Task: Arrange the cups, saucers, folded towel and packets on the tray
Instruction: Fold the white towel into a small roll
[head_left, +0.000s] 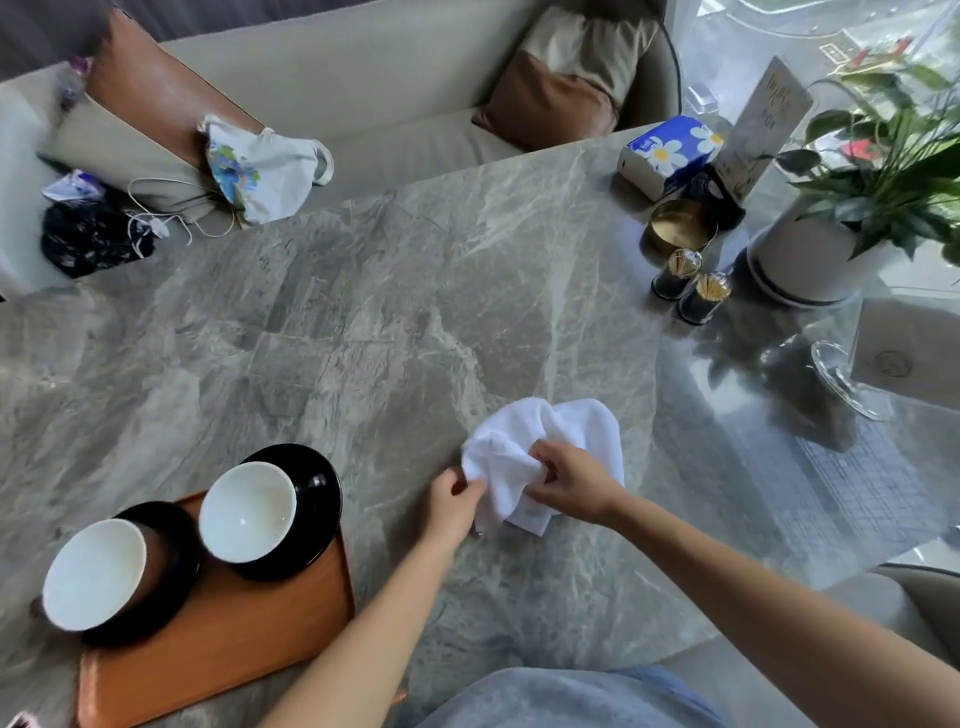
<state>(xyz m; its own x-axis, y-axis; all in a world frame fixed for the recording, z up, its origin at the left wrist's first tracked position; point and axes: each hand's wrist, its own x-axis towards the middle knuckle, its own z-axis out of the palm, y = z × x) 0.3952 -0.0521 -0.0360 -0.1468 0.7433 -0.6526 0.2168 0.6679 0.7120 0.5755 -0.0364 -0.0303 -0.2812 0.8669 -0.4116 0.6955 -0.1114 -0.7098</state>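
Observation:
A crumpled white towel (566, 431) lies on the grey marble table, right of centre. My left hand (451, 506) pinches its left corner and my right hand (574, 480) grips its middle folds. At the lower left an orange-brown tray (234, 644) carries two black saucers, each with a white cup on it: one cup (248, 512) towards the middle, the other cup (93, 574) at the left edge. The right saucer (317, 483) overhangs the tray's far edge. No packets are visible.
At the far right stand a potted plant (815, 260), a gold bowl (680, 228), two toothpick holders (691, 286), a tissue box (667, 150), a card stand and a glass dish (847, 379). A sofa with cushions and a cloth bag (260, 166) lines the far side.

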